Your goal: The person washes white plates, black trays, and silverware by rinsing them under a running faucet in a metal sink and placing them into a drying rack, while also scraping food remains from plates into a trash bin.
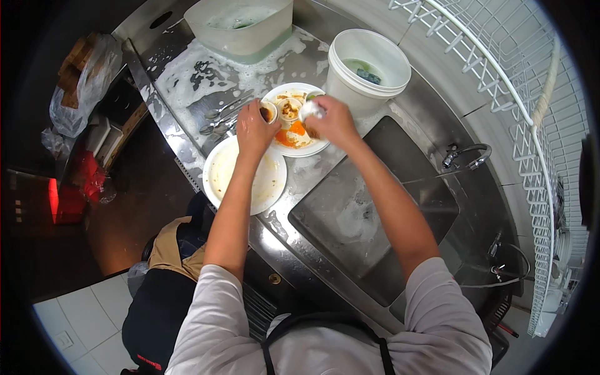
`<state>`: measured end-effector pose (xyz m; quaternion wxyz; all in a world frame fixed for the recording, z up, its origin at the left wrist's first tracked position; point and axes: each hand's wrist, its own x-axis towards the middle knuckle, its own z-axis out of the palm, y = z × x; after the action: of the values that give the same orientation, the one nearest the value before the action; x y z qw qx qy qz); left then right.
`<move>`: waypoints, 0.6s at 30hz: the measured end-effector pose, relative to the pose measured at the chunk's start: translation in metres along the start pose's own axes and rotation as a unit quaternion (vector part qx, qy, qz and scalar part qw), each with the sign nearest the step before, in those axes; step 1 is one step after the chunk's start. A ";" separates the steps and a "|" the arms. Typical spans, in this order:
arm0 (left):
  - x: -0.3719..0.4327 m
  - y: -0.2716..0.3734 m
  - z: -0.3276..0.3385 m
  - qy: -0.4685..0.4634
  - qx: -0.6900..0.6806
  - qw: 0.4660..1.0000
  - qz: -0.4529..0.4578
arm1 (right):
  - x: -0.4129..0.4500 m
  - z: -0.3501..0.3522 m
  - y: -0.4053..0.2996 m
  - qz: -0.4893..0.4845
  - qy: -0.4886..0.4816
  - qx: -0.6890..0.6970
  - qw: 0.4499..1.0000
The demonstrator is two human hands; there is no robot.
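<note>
My left hand (253,131) grips a small white sauce cup (273,107) with brown residue inside. My right hand (333,121) pinches a blurred white thing (310,110), perhaps a crumpled napkin, over the right side of a soiled white plate (300,152). On that plate sit another small sauce cup (289,108) with brown remains and an orange food scrap (297,128). Something green and something brown lie partly behind my right hand. Nearer to me, a second white plate (219,174) with yellowish smears lies under my left forearm. Metal cutlery (212,125) rests left of my left hand.
A translucent tub (239,42) of soapy water and a white bucket (356,96) with a dark sponge-like thing stand behind the plates. Foam covers the steel counter (300,173). A sink (356,220) with a faucet (468,157) lies right, below a wire dish rack (534,140). Another person (159,309) is at left.
</note>
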<state>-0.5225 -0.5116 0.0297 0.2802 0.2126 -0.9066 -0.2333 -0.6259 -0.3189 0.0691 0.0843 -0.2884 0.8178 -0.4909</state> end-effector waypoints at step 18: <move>0.035 0.019 0.047 -0.170 -0.003 0.981 0.091 | 0.031 0.002 0.030 -0.160 0.019 -0.280 0.946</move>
<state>-0.5827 -0.5005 0.0196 0.1425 0.0850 -0.9558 -0.2427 -0.6622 -0.3272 0.0474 -0.0954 -0.4182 0.8668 -0.2544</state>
